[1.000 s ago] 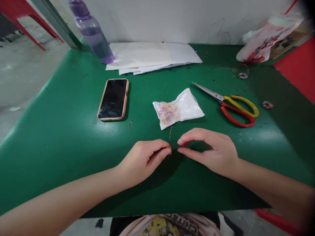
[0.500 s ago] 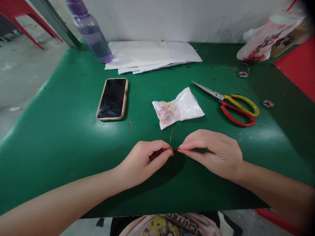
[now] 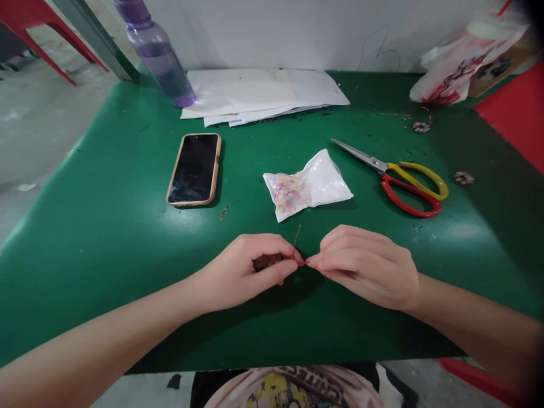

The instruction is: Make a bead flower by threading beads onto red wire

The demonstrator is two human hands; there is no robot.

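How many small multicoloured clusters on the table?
2. One multicoloured cluster lies in front of the plastic bag, the other cluster right of the scissors. Others could be hidden behind the bag or under the left hand.

Green table [image 3: 255, 337]: glossy surf., fills most of view. Pale grey wall [image 3: 272, 34]: directly behind table's far edge; thin dark lines on its R part. Grey-green post [image 3: 91, 37]: at table's far L corner, adj. to wall. Grey floor [image 3: 46, 133]: visible L of table & below its near edge, w/ white scrap [image 3: 26, 187] lying L of table. Red seat [image 3: 32, 16]: beyond table's far L corner, legs visible, upper part cut off. Red panel [image 3: 521, 116]: at table's far R side, type unclear. Light: soft reflections on table's L & R areas; shaded zone along R side.
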